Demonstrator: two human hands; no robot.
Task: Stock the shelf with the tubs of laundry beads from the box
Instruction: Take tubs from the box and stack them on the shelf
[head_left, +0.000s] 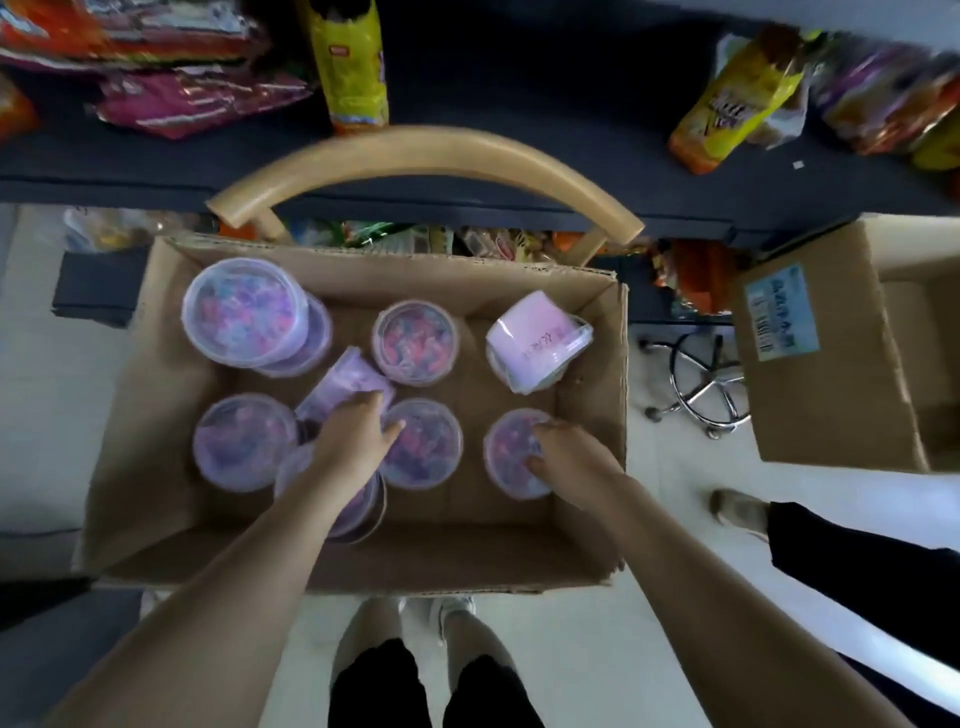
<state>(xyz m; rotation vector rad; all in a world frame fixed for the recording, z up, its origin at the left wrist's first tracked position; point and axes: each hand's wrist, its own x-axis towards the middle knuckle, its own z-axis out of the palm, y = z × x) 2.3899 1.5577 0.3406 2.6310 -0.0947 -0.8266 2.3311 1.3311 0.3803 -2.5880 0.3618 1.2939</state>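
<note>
An open cardboard box (597, 374) rests on a wooden chair and holds several clear tubs of purple and pink laundry beads. My left hand (358, 436) reaches into the middle of the box, fingers on a tub lying on its side (343, 384) and over an upright tub (423, 449). My right hand (566, 452) curls over the lid of the front right tub (511, 452). Whether either hand truly grips is unclear in the blur. Another tub (537, 343) lies tipped at the back right, and a stacked pair (244, 312) stands back left.
A dark shelf (519, 171) runs across the top with snack bags, a yellow pack (353, 62) among them. The chair's curved wooden back (431, 150) arcs behind the box. A second cardboard box (831, 353) and a chrome stool base (701, 384) sit right. Another person's leg (857, 561) stands right.
</note>
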